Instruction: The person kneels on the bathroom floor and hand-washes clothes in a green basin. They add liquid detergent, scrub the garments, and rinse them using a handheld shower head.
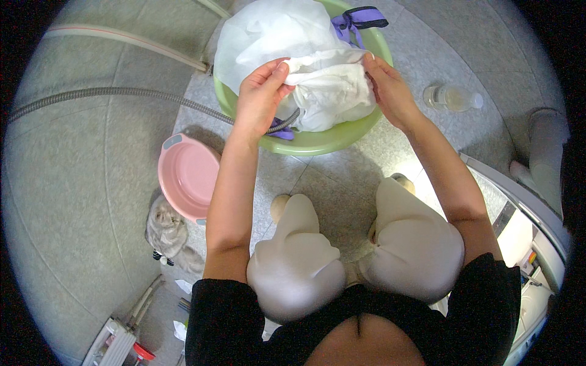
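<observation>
A white, partly sheer cloth [334, 91] is spread between my two hands over a green plastic tub [320, 145]. At its left edge my left hand [265, 94] pinches the fabric between thumb and fingers. The right edge is gripped by my right hand [389, 89], whose fingertips are partly hidden. More white sheer fabric [270, 36] bulges from the tub's far left side. Purple fabric with black trim [361, 19] hangs over the back rim. A grey corrugated hose [151, 94] passes behind my left forearm, its visible end going down into the tub beside the cloth.
On the tiled floor at left is a pink basin [194, 174], with a grey cat [167, 228] close beside it. A clear plastic bottle [451, 98] lies right of the tub. A red plunger [144, 351] and a white radiator [110, 343] are at lower left. Pipes run along the left wall.
</observation>
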Action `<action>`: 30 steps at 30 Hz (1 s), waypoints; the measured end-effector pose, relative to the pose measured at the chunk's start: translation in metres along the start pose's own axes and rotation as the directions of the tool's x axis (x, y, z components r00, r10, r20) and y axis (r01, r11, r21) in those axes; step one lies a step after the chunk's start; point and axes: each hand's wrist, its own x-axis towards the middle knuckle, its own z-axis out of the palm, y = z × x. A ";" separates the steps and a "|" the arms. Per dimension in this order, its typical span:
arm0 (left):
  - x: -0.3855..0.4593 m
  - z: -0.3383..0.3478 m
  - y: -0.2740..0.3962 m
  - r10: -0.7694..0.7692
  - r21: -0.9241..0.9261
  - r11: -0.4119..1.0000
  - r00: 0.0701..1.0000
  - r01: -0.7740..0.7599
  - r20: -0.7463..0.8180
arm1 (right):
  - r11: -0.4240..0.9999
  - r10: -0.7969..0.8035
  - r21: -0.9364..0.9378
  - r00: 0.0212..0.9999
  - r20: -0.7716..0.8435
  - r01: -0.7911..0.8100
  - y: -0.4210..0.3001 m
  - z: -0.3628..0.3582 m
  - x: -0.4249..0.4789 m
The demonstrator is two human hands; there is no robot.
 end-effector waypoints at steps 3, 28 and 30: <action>0.002 0.006 -0.007 0.256 0.417 0.874 0.966 -0.250 0.044 | 0.997 -0.027 0.077 0.997 -0.073 0.033 -0.003 0.008 -0.002; 0.037 0.021 -0.057 0.437 0.856 0.450 0.899 -0.255 0.038 | 0.818 0.415 0.418 0.908 0.048 -0.396 0.040 0.050 -0.005; 0.042 0.016 -0.055 0.330 0.738 0.662 0.935 -0.131 -0.130 | 0.784 0.436 0.433 0.891 0.128 -0.445 0.039 0.038 0.004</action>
